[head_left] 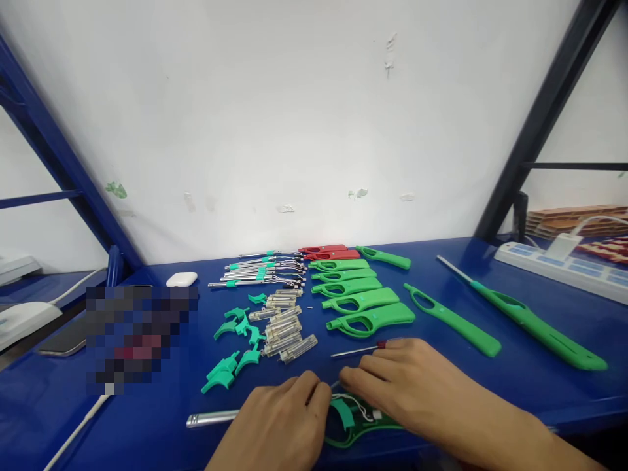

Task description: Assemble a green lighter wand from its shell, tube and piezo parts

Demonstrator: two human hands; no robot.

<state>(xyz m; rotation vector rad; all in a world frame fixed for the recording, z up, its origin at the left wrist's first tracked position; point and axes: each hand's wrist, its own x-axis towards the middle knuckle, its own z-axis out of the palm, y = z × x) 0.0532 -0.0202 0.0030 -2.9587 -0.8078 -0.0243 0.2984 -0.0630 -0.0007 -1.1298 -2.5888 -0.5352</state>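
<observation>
Head, green casing [366, 429], blue tabletop [167, 422], white wall [294, 118]

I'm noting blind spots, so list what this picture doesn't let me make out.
Head view: whether the metal tube joins the green shell, hidden by the left hand.
Head view: the green shell's handle end, covered by the right hand.
Head view: whatever lies under the pixelated patch, blurred.
Head view: right end of the power strip, cut off by the right edge.
</observation>
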